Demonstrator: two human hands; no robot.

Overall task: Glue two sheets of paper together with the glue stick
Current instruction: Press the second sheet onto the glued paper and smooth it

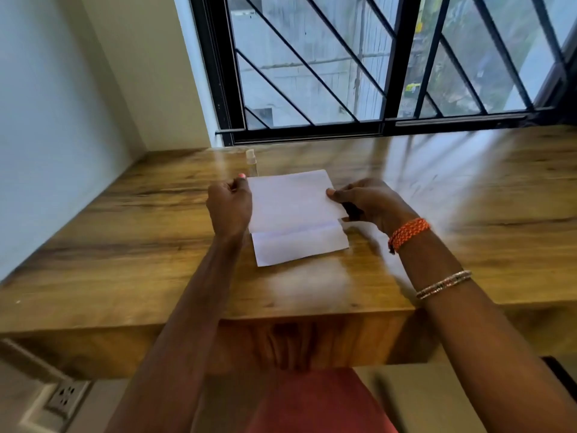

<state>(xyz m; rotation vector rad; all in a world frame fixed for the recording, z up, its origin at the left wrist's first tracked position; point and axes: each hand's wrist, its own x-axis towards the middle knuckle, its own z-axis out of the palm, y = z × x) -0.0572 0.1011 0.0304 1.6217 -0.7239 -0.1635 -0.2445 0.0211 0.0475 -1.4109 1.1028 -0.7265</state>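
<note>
Two white sheets lie in the middle of the wooden desk (125, 245). The upper sheet (292, 201) is raised and tilted, overlapping the lower sheet (299, 245), whose near strip shows below it. My left hand (229, 207) pinches the upper sheet's left edge. My right hand (371, 201) pinches its right edge, thumb on top. A small clear, white-capped tube (251, 160), possibly the glue stick, stands just behind the paper near my left hand; it is blurred.
A window with black bars (374, 73) runs along the desk's far edge. A white wall (46, 120) closes the left side. A wall socket (64, 396) sits under the desk at lower left. My lap in red cloth (318, 401) is below the front edge.
</note>
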